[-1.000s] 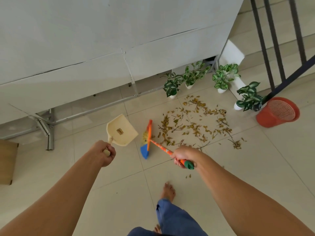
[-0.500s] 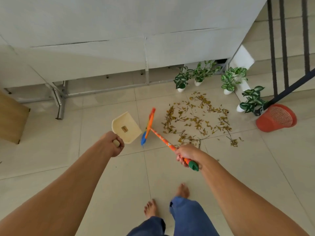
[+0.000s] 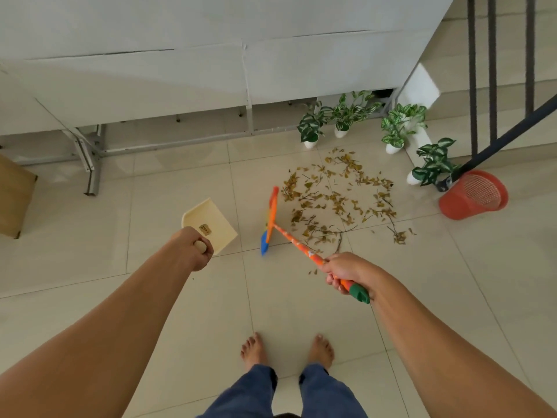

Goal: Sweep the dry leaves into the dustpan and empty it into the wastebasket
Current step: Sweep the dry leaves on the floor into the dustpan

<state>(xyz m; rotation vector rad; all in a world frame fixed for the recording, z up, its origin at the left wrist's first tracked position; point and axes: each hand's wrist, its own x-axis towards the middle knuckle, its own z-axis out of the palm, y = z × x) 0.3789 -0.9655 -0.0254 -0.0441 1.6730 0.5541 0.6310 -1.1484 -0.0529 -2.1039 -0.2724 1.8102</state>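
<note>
One cream dustpan (image 3: 211,223), one orange broom (image 3: 297,244), one red wastebasket (image 3: 473,196), four potted plants (image 3: 310,128) in white pots, one loose spread of dry leaves (image 3: 337,200) on the tiled floor (image 3: 168,312). Two bare feet (image 3: 254,349) planted side by side below, under blue trouser legs.

Left hand (image 3: 194,248) with its grip wrapped shut round the dustpan's handle, pan held out ahead and to the left of the broom head. Right hand (image 3: 343,271) with its grip clamped on the broom's shaft near the green end cap, blue-edged head just left of the leaf patch.

Compared with half a second before: both feet now level and together instead of one ahead; broom and dustpan in much the same poses; leaves unmoved.

Around: wastebasket tipped toward the camera at the far right, beside the nearest plant and the dark stair railing (image 3: 494,73); grey panels and a metal frame (image 3: 93,164) along the back; a brown box (image 3: 13,197) at the left edge. Nothing lying between broom and leaves.
</note>
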